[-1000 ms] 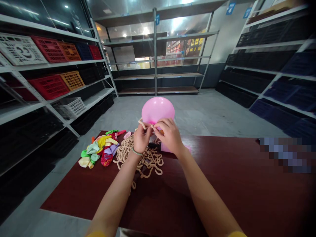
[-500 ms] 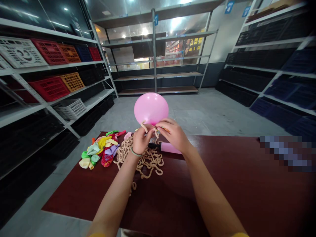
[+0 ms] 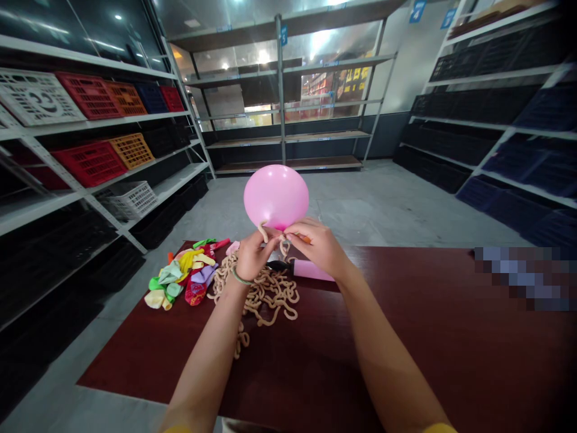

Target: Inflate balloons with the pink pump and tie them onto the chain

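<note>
An inflated pink balloon stands above the far table edge, its neck down at my fingertips. My left hand is closed at the neck, with a beige cord curling up over its fingers. Opposite it, my right hand pinches at the balloon's neck; a small orange bit shows between its fingers, too small to name. More cord dangles between both hands. Exactly how cord and neck cross is hidden by my fingers. Below lies a tangled heap of the same cord, beside a pink hand pump with a black nozzle.
Several uninflated balloons in mixed colours lie left of the cord on the dark red table. A blurred-out object is at the table's right. Shelves with crates line the left; more racks stand behind and right.
My left hand has shifted slightly left and turned a little. The balloon has risen slightly. My right hand keeps nearly the same place.
</note>
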Tool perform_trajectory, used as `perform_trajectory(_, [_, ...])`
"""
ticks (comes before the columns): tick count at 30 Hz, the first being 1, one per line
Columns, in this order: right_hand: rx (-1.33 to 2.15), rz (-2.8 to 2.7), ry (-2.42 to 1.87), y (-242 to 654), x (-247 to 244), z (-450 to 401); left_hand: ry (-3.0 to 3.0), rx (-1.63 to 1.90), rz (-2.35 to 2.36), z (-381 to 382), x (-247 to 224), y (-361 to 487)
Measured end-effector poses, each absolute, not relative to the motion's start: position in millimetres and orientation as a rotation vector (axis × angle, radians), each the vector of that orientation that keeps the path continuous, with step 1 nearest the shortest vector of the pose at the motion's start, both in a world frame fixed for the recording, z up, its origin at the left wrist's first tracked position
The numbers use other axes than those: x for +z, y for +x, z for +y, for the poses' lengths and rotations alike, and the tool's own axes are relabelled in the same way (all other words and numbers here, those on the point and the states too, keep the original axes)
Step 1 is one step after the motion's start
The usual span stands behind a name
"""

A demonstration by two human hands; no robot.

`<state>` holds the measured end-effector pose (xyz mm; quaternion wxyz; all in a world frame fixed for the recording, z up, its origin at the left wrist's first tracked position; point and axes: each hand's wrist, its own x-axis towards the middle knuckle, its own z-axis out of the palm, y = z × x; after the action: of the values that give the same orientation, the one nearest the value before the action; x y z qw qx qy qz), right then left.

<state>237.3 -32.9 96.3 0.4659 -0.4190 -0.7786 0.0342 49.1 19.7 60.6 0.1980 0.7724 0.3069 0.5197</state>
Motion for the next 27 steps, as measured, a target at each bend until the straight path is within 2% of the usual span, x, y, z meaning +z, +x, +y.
perform_trajectory(9, [-0.025,-1.990,-1.063,235.2,95.1,-31.8,2.281,1.393,0.814,21.3,61.3,47.8])
perform_trajectory(19, [-0.456,-1.842,-1.217,231.9,90.9,-30.5,2.344,1.425,0.928,20.6,70.1,45.7])
perform_trajectory(27, [-0.364,-1.868,-1.160,231.0,94.8,-32.7,2.209,1.463,0.903,19.1,72.9,52.5])
